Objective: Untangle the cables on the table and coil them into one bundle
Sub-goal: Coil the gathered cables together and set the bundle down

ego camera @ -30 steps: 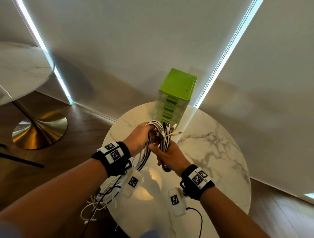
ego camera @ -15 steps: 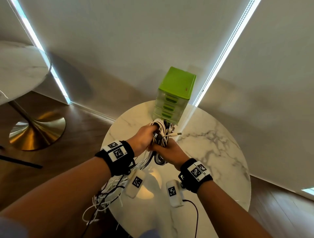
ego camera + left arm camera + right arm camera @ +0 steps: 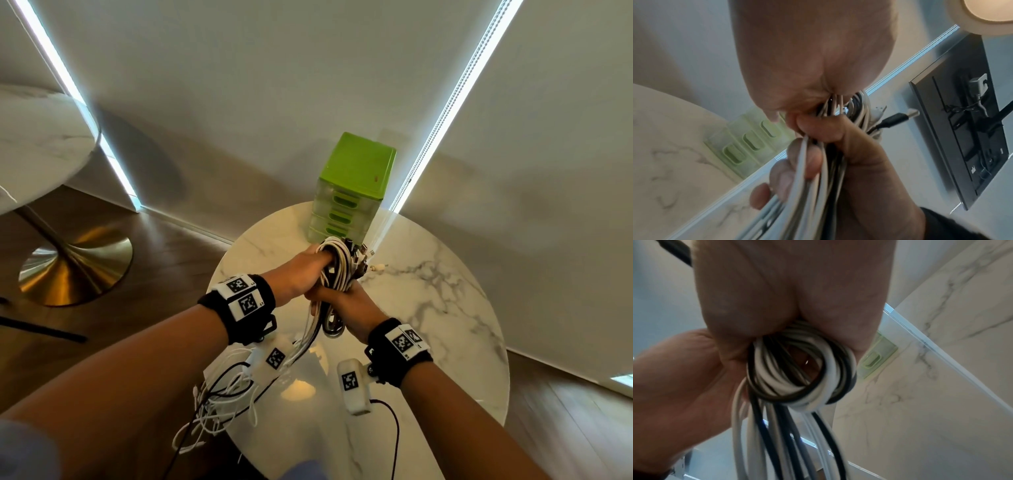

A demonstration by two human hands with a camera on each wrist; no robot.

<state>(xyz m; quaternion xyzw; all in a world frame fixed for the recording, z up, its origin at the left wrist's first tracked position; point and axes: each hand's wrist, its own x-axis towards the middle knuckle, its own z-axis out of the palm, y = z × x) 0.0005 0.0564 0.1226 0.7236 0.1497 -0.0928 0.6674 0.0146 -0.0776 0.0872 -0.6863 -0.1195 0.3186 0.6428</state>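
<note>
Marble table point(image 3: 445, 308), round, white w/ grey veins, fills the lower centre-right of the head view. Green drawer unit point(image 3: 352, 185), small, w/ several slotted drawers, stands at the table's far edge, centre frame.

Cables point(image 3: 337, 265) sit just below the drawer unit in the picture, held up above the tabletop between both hands. Mix of white and black cords, wound into a tight oval coil w/ many turns. Right wrist view shows the coil's lower loop point(image 3: 801, 369) end-on: black and white strands layered in rings, straight strands dropping beneath. Several plugs stick out at the coil's upper right, incl. a black USB connector point(image 3: 898, 119) in the left wrist view. Loose tails point(image 3: 219, 404) spill to the lower left, tangled, hanging past the table edge.

Left hand point(image 3: 298, 274), mid frame, fingers curled around the coil's upper part. Right hand point(image 3: 352, 308), just below and touching it, fingers point(image 3: 807, 164) wrapped round the strands lower down; both grips closed on the cords.

Black wristbands w/ square printed markers on both wrists.
</note>
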